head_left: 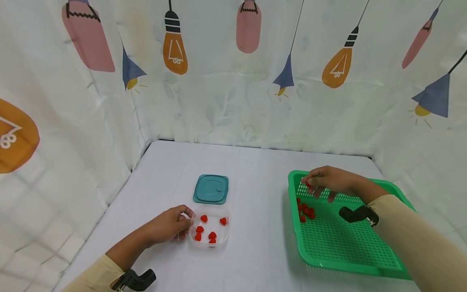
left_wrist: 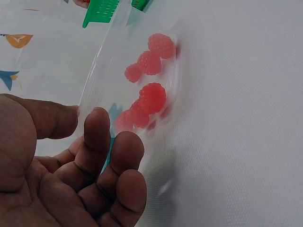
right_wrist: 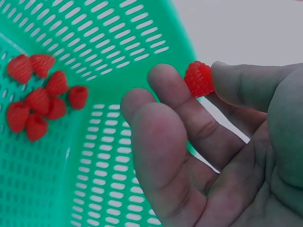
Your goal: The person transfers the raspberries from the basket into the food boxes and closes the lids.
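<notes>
Red berry (head_left: 308, 184) in its pinch, the right hand (head_left: 332, 180) hovers above the green basket (head_left: 350, 247) in the head view, the clear box (head_left: 214, 223) lying between its eight and nine o'clock. From the left wrist, the nearer left hand (left_wrist: 66, 189) pinches the box's rim, boxed berries (left_wrist: 152, 98) at one o'clock. From the right wrist, basket berries (right_wrist: 38, 99) cluster at nine o'clock from the pinched one.

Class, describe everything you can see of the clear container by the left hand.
The clear container looks like see-through plastic, squarish with rounded corners. Open at the top, it sits on the white tabletop and holds several red raspberries scattered over its floor. The left hand holds its left edge between thumb and fingers. A teal lid lies just beyond it.
</notes>
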The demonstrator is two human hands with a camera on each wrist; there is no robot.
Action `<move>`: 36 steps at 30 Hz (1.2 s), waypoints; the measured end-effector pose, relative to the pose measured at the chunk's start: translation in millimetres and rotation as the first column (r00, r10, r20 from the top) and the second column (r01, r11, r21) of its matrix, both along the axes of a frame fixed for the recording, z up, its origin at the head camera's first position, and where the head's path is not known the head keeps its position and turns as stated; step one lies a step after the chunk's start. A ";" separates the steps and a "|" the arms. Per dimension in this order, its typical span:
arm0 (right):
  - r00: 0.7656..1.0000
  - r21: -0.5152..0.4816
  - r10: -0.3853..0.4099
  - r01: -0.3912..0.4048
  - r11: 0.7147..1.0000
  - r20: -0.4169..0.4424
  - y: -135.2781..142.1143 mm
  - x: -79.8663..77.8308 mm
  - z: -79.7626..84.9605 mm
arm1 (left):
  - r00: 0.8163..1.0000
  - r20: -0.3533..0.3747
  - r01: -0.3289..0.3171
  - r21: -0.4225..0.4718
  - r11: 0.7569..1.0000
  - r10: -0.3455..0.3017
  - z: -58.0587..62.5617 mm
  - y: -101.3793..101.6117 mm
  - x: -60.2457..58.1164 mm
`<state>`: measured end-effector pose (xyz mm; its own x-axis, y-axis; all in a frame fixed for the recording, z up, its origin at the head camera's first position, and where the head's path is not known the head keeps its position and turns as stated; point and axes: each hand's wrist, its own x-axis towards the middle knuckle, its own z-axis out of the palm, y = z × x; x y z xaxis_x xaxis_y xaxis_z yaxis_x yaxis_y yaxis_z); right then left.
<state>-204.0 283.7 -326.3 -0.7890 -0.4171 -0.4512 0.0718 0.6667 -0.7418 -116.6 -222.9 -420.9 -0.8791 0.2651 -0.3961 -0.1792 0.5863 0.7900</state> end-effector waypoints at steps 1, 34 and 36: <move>1.000 -0.005 -0.003 0.003 1.000 0.002 -2.0 -0.4 2.6 | 1.000 0.001 -0.001 -0.001 1.000 0.001 -0.1 -0.1 0.1; 1.000 -0.085 0.029 -0.029 0.996 0.003 -77.1 -9.7 34.3 | 1.000 -0.009 -0.006 -0.015 1.000 0.006 1.6 0.9 2.2; 0.999 -0.094 0.034 -0.034 0.995 0.007 -82.6 -9.8 35.4 | 1.000 -0.011 -0.006 -0.012 1.000 0.006 1.1 0.7 2.3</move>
